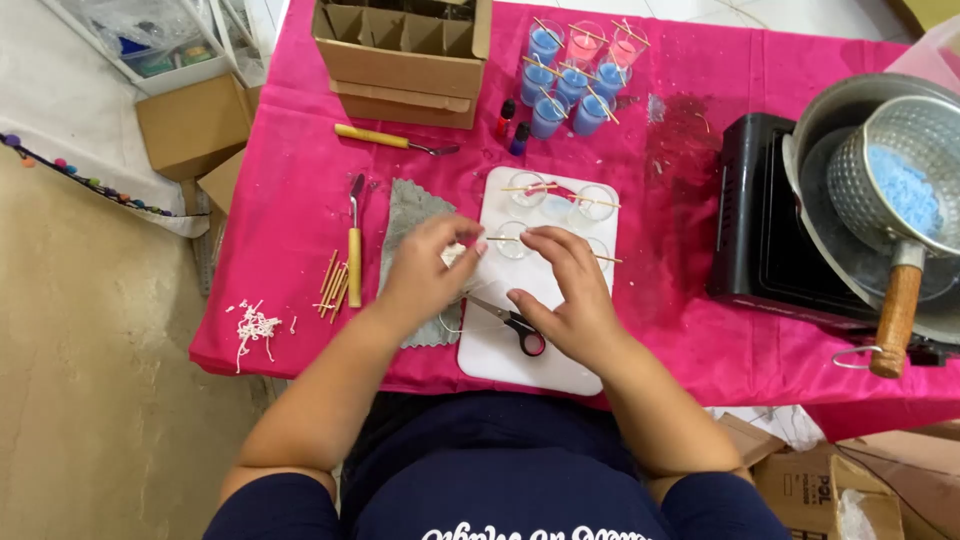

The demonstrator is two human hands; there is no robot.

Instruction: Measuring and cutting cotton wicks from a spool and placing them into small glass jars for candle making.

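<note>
Our left hand [425, 262] and right hand [562, 290] pinched a thin wooden stick [503, 239] between fingertips, over an empty glass cup [512, 240] on the white board [540, 360]. Scissors [510, 320] lay beside our right hand; filled blue cups [565, 85] stood further up the pink surface [290, 200].

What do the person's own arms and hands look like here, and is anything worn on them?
Both forearms are bare. The left hand and right hand wear no gloves; no rings, watch or bracelets are visible. Short dark navy sleeves end above the elbows, part of a navy top with white lettering on the chest.
</note>
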